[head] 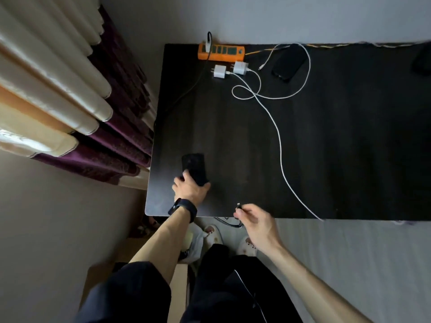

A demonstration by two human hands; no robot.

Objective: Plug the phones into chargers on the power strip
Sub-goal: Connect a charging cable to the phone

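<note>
A black phone (pixel 193 164) lies near the front left of the dark table (pixel 338 148); my left hand (pixel 190 188) grips its near end. My right hand (pixel 255 220) pinches the plug end of a black cable (pixel 238 205) just over the table's front edge. An orange power strip (pixel 221 52) sits at the back edge with one charger plugged in at its left end. Two white chargers (pixel 229 68) lie unplugged in front of it, with white cables (pixel 279 136) trailing off them. A second black phone (pixel 288 62) lies at the back, right of the strip.
Curtains (pixel 58 89) hang at the left beside the table. One white cable runs over the front edge at the right. A dark object (pixel 422 60) sits at the far right edge. My legs and slippers (pixel 245 247) are below the table's front edge.
</note>
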